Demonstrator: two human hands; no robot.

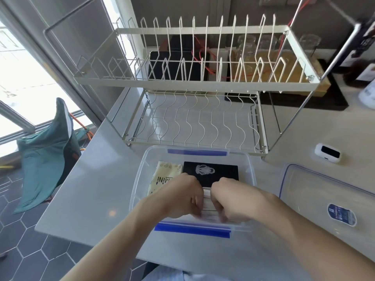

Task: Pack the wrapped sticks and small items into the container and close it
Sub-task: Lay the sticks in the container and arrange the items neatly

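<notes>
The wrapped sticks (209,201) lie inside the clear container (251,169), at its near end, between the 2 hands. The left hand (182,196) and right hand (229,199) are lowered into the container knuckles up, fingers curled down onto the bundle and gripping it from both sides. Both forearms reach in over the near blue latch (192,230). A yellow packet (162,175) and black card (211,171) lie at the far end. The lid (324,191) rests on the counter to the right.
</notes>
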